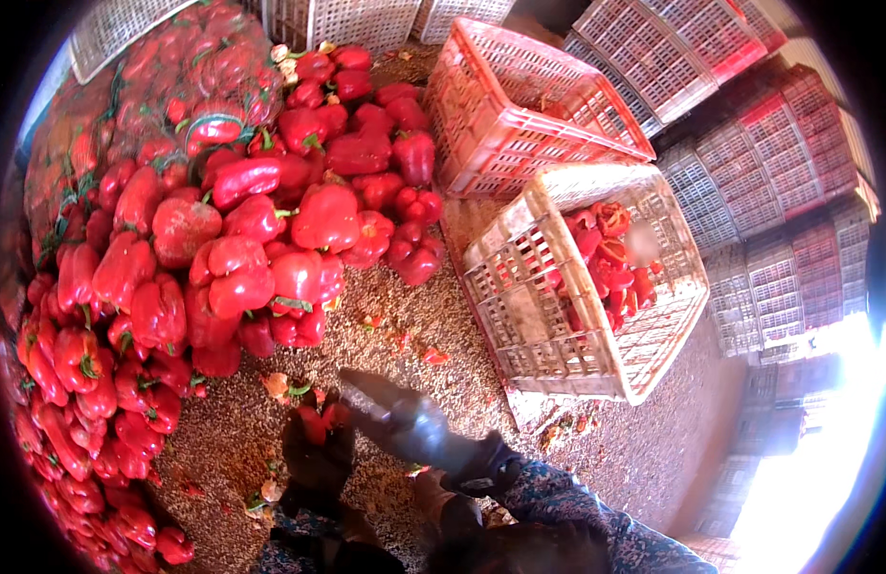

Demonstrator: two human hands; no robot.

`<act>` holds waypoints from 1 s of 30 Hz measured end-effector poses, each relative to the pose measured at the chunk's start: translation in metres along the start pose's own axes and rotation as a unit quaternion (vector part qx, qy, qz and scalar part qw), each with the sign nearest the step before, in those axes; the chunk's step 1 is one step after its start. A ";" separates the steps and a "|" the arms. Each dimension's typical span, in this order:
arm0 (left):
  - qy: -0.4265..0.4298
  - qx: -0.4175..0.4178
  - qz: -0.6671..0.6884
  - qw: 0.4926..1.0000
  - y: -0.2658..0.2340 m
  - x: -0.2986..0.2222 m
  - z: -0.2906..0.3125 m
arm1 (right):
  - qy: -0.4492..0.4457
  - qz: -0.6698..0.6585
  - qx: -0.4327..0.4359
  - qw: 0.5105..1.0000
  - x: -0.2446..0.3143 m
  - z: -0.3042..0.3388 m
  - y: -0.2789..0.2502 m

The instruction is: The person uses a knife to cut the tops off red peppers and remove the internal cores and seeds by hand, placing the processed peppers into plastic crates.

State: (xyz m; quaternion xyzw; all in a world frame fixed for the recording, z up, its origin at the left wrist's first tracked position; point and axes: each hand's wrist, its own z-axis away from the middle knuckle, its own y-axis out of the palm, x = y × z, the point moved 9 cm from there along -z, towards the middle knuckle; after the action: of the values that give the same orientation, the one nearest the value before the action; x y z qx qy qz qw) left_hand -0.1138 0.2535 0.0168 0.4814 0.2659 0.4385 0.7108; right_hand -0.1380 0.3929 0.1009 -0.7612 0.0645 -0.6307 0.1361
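Observation:
My left hand, in a dark glove, is closed around a red bell pepper just above the littered ground. Much of this pepper is hidden by the fingers. Close on its right is my gloved right hand, smeared by motion. A dark pointed shape reaches from that hand toward the pepper; whether it is a blade or fingers I cannot make out. A large heap of whole red bell peppers spreads over the left side. Cut red pepper pieces lie inside a pale, dirty plastic crate at the right.
A red plastic crate stands behind the pale one. Mesh netting covers peppers at the far left. Stacked crates line the right side and back. Seeds and pepper scraps cover the ground.

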 end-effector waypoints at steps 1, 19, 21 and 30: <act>0.017 -0.005 -0.029 0.999 0.023 -0.005 -0.006 | 0.110 -0.167 -0.048 0.979 -0.015 0.005 -0.016; 0.496 0.089 -0.747 0.434 0.162 -0.081 -0.013 | 0.381 -0.155 -0.115 0.904 -0.068 0.106 -0.039; 0.491 -0.108 -0.799 0.329 0.087 -0.174 0.075 | 0.452 -0.182 -0.117 0.866 -0.076 0.118 -0.021; 0.585 -0.515 -0.422 0.464 -0.210 -0.369 0.436 | 0.454 -0.141 0.048 0.878 -0.071 0.112 0.044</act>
State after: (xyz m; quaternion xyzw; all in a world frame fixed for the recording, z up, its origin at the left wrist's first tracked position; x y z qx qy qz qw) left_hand 0.1374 -0.2997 -0.0203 -0.5110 0.5164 0.3222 0.6070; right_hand -0.0393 0.3845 0.0027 -0.3845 -0.0192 -0.9221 0.0379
